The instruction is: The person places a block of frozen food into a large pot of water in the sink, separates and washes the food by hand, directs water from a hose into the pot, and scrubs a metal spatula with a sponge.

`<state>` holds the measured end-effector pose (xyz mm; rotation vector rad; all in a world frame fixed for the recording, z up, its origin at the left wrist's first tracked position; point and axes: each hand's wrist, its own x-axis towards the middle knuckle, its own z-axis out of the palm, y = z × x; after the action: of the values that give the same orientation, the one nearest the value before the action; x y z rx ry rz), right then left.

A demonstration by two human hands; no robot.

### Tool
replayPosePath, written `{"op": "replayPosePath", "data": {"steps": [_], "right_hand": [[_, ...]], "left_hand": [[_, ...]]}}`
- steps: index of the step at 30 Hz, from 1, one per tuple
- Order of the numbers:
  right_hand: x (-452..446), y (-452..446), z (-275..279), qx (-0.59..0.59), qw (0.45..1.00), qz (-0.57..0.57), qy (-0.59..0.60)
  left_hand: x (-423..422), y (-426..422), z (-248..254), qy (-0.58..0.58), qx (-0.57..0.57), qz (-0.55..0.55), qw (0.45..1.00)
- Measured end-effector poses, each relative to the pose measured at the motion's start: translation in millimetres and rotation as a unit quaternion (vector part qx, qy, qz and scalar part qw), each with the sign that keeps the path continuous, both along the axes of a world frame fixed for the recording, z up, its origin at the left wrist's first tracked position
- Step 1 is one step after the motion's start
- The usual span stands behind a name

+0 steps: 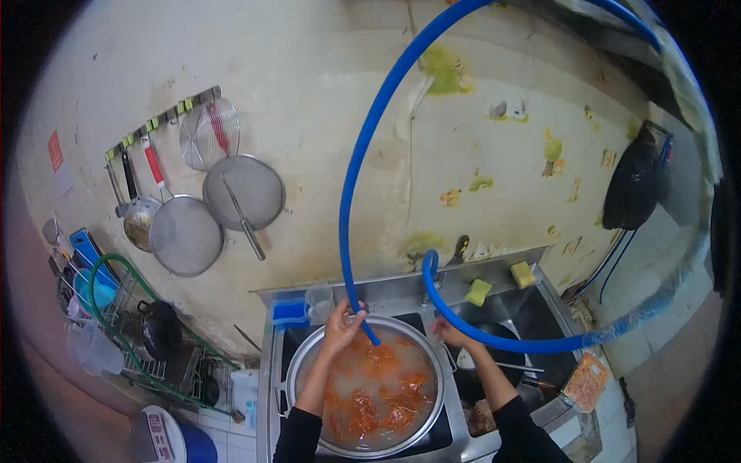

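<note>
A blue hose (349, 231) loops down from above. My left hand (340, 328) is closed around it close to its end, which points down into a large round metal pot (441, 386). Cloudy water fills the pot, with clumps of orange-red food (363, 413) in it whose kind I cannot make out. My right hand (449, 332) is beside the pot's right rim, close to another stretch of the hose; its fingers are too small and partly hidden to read.
Right of the pot, a steel sink (552, 309) holds a dark pan (494, 339). Two sponges, one being a yellow-green sponge (478, 292), lie on its back ledge. A blue container (289, 312) stands behind the pot. Strainers (185, 235) hang on the wall; a wire rack (181, 370) stands left.
</note>
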<state>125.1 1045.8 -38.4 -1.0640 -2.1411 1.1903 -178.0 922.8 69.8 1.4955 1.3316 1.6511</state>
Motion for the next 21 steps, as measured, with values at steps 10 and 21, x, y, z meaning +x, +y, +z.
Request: {"op": "replayPosePath", "data": {"steps": [10, 21], "right_hand": [[-23, 118, 7, 0.374, 0.849, -0.151, -0.342], [6, 52, -70, 0.327, 0.889, -0.199, -0.250]], "left_hand": [[39, 20, -20, -0.023, -0.045, -0.012, 0.999], [43, 47, -26, 0.008, -0.028, -0.023, 0.999]]}}
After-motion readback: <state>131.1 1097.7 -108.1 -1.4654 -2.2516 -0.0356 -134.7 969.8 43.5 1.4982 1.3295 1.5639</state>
